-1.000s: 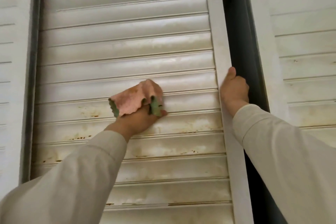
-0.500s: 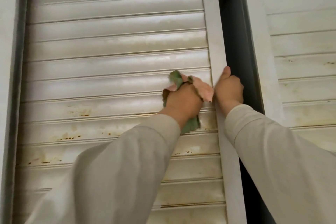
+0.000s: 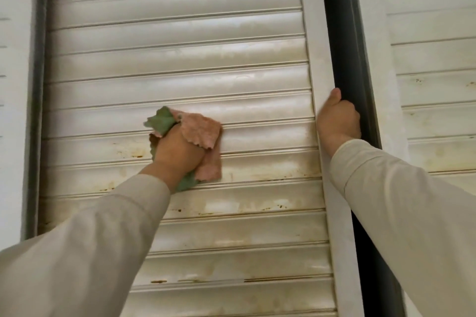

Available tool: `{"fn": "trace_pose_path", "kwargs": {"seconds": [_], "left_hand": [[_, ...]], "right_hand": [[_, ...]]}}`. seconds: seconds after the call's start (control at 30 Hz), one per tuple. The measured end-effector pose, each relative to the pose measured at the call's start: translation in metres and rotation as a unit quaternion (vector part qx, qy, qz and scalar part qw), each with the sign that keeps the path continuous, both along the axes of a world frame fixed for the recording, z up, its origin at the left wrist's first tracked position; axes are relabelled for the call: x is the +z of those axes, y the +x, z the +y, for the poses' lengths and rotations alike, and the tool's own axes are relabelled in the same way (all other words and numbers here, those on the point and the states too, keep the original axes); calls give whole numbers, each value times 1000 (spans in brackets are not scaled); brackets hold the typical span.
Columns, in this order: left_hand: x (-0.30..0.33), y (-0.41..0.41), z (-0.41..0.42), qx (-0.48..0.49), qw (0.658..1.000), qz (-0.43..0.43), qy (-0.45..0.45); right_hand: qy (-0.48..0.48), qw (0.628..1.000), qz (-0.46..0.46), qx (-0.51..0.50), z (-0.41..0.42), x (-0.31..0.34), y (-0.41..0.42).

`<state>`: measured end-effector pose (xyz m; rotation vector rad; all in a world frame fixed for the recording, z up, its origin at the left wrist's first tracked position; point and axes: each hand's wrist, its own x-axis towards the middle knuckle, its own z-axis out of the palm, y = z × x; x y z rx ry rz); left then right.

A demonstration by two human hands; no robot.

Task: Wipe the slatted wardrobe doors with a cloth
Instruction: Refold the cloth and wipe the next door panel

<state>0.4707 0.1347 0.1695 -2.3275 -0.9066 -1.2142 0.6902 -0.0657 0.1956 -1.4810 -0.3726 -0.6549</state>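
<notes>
Centre frame, the left hand point(image 3: 177, 152) grips a crumpled pink-and-green cloth point(image 3: 203, 141), pressing it against the stained white slatted wardrobe door point(image 3: 180, 59). At right, the right hand point(image 3: 337, 121) clasps the door's edge, likely steadying it.

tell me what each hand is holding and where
Left hand grips the bunched middle of the pink-and-green cloth; right hand grips the open slatted door by its right edge.

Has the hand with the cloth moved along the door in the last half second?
Yes. The left hand and its cloth slid leftward, away from the door's right upright, which the right hand grips. Before, they almost touched that hand.
</notes>
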Motion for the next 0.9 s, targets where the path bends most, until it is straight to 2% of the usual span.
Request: {"fn": "trace_pose_path", "kwargs": {"seconds": [0.07, 0.17, 0.23, 0.27, 0.33, 0.4, 0.43, 0.5, 0.6, 0.67, 0.77, 0.9], "left_hand": [[1, -7, 0, -32, 999, 33, -20], [0, 1, -19, -14, 989, 131, 62], [4, 15, -43, -24, 983, 161, 90], [5, 25, -53, -57, 982, 165, 72], [11, 46, -71, -194, 975, 109, -27], [10, 52, -78, -249, 965, 73, -42], [10, 51, -76, -256, 964, 55, -45], [7, 44, -61, -242, 969, 27, -24], [2, 23, -23, -196, 980, -33, 10], [-8, -2, 9, -127, 990, -61, 29], [-23, -52, 57, -31, 991, -127, 10], [-20, -102, 95, 121, 985, -123, -10]], "right_hand": [[-6, 999, -2, -40, 3, -1, -7], [-32, 992, -38, -116, 18, 1, -27], [-55, 987, -78, -131, 31, 2, -44], [-77, 982, -116, -129, 37, 3, -53], [-148, 960, -214, -103, 48, 7, -69], [-201, 939, -275, -34, 57, 16, -78], [-221, 937, -270, 13, 59, 21, -78], [-271, 930, -242, 55, 62, 25, -68], [-321, 911, -259, -1, 62, 17, -53], [-314, 913, -262, -16, 65, 14, -51], [-305, 918, -251, -37, 68, 11, -53], [-303, 919, -242, -71, 65, 9, -52]]}}
